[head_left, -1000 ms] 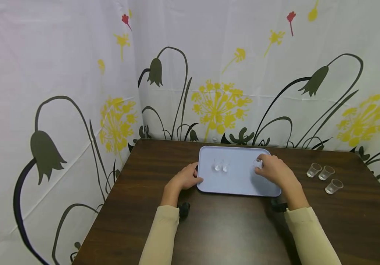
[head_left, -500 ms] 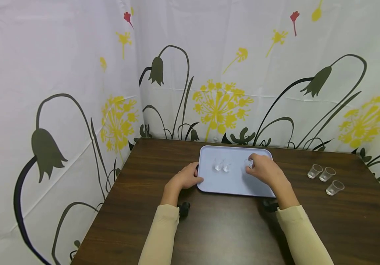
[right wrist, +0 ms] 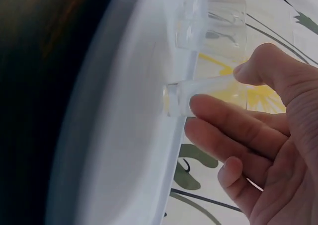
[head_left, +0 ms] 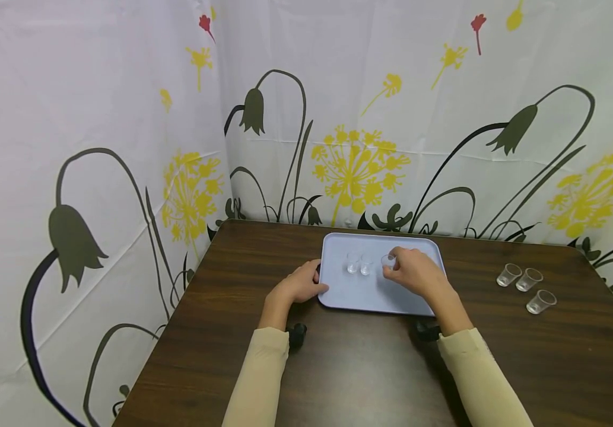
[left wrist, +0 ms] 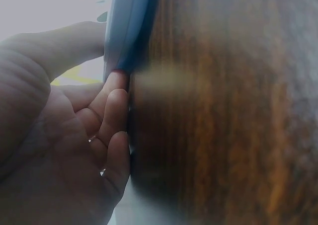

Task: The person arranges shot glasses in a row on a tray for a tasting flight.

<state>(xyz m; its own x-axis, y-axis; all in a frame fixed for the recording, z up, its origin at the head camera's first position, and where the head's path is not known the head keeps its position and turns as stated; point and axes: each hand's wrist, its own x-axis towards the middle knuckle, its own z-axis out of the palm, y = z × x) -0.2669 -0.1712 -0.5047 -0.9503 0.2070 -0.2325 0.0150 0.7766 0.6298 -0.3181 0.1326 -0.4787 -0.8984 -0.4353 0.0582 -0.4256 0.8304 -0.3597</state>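
Observation:
A pale blue tray [head_left: 362,298] lies on the table. At its left end my left hand [head_left: 301,283] grips the rim, the thumb over the edge and fingertips beneath, as the left wrist view shows. Above the tray's middle my right hand [head_left: 415,273] pinches a clear shot glass [head_left: 388,261] between thumb and fingers. In the right wrist view this glass [right wrist: 206,93] is upright, its thick base at or close to the tray surface; contact I cannot tell. Two more shot glasses, one [head_left: 352,264] beside the other [head_left: 365,267], stand upright on the tray's left half.
On the dark wooden table [head_left: 349,367], right of the tray, stand three further shot glasses: a close pair, one [head_left: 508,274] beside another [head_left: 529,279], and a nearer one [head_left: 541,302]. A flower-printed white curtain [head_left: 295,47] hangs behind and to the left of the table.
My right hand has moved left across the tray, bringing the pinched shot glass closer to the two standing there. The left hand stays on the tray's rim.

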